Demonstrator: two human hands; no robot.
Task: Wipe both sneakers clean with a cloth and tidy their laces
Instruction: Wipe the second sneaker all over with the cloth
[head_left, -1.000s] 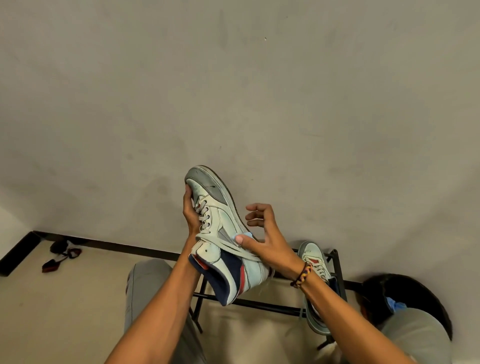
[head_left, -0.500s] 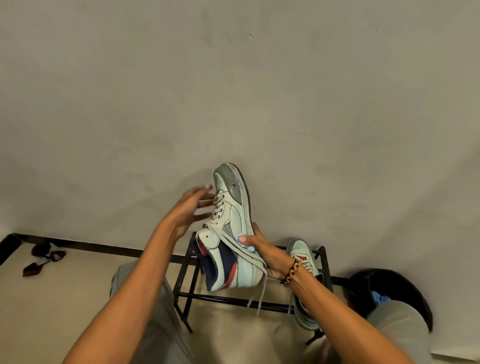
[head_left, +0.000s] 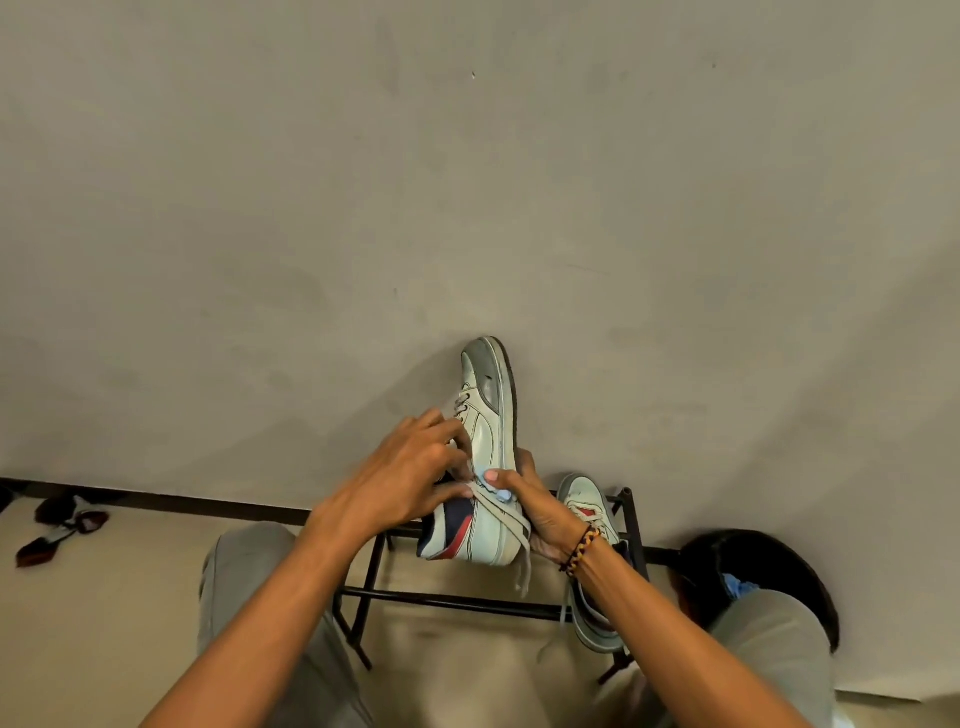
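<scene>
I hold a white sneaker (head_left: 491, 431) with a grey toe and navy-and-red heel upright, toe up, in front of the wall. My right hand (head_left: 530, 512) grips its sole side, thumb pressed on the side panel. My left hand (head_left: 410, 478) is on the tongue side, fingers curled at the laces (head_left: 498, 512); what they pinch is hidden. A loose lace end hangs below the heel. The second sneaker (head_left: 589, 514) rests on the black metal rack (head_left: 452, 600), partly behind my right wrist. No cloth is clearly visible.
A plain grey wall (head_left: 467, 208) fills most of the view. A dark round bin or bag (head_left: 779, 566) with something blue inside stands at the right. Dark sandals (head_left: 57, 525) lie on the floor at far left. My knees are below.
My left hand let go of the sneaker, swung out, then came back onto the laces. My right hand shifted to hold the sole side, and the sneaker turned more upright.
</scene>
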